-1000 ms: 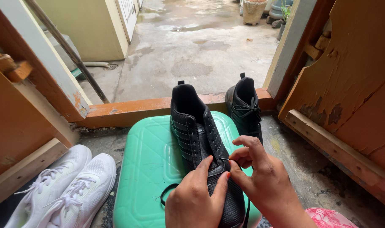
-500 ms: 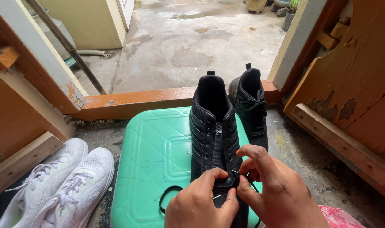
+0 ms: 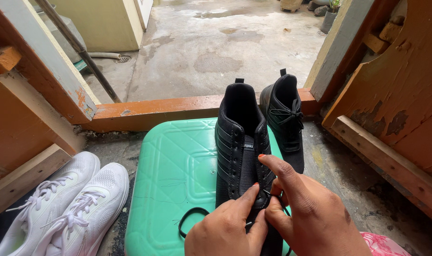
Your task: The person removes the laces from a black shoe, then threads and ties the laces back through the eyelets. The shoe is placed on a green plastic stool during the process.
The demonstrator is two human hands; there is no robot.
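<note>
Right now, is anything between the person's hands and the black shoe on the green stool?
Nothing visible. Both the left hand and right hand are already on the black shoe, fingertips pinching its black lace near the lower eyelets. The second black shoe sits behind, on the floor.

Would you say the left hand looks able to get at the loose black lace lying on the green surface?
Probably yes: the black lace loop lies bare on the green surface, just left of the left hand, with nothing between. That hand is busy pinching at the black shoe, though.
</note>
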